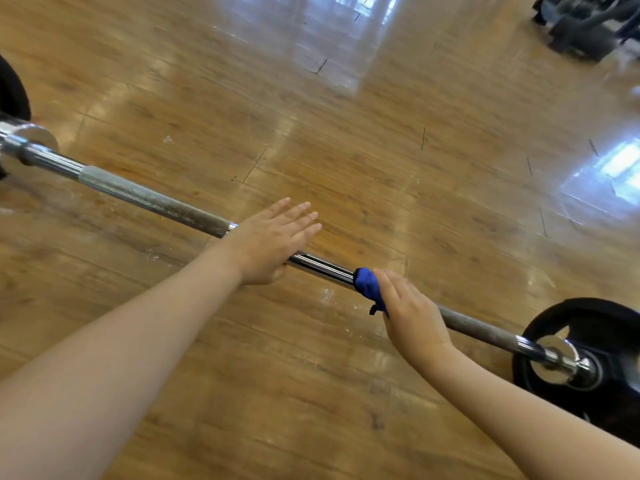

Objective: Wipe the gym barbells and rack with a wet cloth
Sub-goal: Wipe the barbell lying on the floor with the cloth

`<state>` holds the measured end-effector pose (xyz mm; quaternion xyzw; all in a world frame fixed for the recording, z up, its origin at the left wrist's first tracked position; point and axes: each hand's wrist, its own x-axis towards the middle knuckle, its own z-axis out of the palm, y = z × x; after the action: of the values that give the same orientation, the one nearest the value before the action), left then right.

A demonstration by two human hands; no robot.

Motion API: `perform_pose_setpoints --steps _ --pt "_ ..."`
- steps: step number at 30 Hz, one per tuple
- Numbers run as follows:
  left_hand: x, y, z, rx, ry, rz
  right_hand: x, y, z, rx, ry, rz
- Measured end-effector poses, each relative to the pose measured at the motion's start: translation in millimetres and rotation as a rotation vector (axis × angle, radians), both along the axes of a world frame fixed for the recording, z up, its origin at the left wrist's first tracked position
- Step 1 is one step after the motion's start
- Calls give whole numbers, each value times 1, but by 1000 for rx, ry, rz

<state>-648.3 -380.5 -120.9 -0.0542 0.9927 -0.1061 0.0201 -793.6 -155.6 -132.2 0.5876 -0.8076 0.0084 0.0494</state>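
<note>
A steel barbell is seen lying across a wooden floor, running diagonally from the upper left to the lower right. Its shaft is made up of dull, rough-textured knurled sections at either side and a smooth, mirror-bright chrome section in the middle. A blue cloth, bunched and wrapped over the shaft, is located at the right end of the polished section. The cloth is gripped against the bar by the right hand, whose fingers are curled over the shaft. The left hand is laid flat on top of the bar at the left end of the polished section, with fingers straight and extended; nothing is grasped by it.

A round black weight plate with a chrome collar is fitted on the bar's right end. At the left end a chrome sleeve and part of another black plate are visible at the frame edge.

The floor is of glossy brown planks, marked by pale scuffs and window reflections. Dark gym equipment, blurred, is noted at the upper right corner.
</note>
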Motion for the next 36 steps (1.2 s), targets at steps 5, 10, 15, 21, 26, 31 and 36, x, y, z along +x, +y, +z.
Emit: perform_pose_setpoints --steps 5,10,15,21,26,31,36 --pt "-41 37 12 71 -29 -104 -12 15 24 222 118 186" --pt "-83 85 29 155 -14 -235 -62 44 72 479 60 363" --pt "-126 132 34 154 -27 -273 -133 90 118 484 69 30" --pt "-178 204 26 228 -34 -314 -154 186 101 287 10 -263" --pt "-203 250 21 286 -51 -198 -138 174 50 105 -55 -380" --pt "-201 253 8 300 -140 -17 -122 169 15 -152 -180 -400" --pt "-203 251 -4 289 -147 53 -99 195 -6 -172 -39 -327"
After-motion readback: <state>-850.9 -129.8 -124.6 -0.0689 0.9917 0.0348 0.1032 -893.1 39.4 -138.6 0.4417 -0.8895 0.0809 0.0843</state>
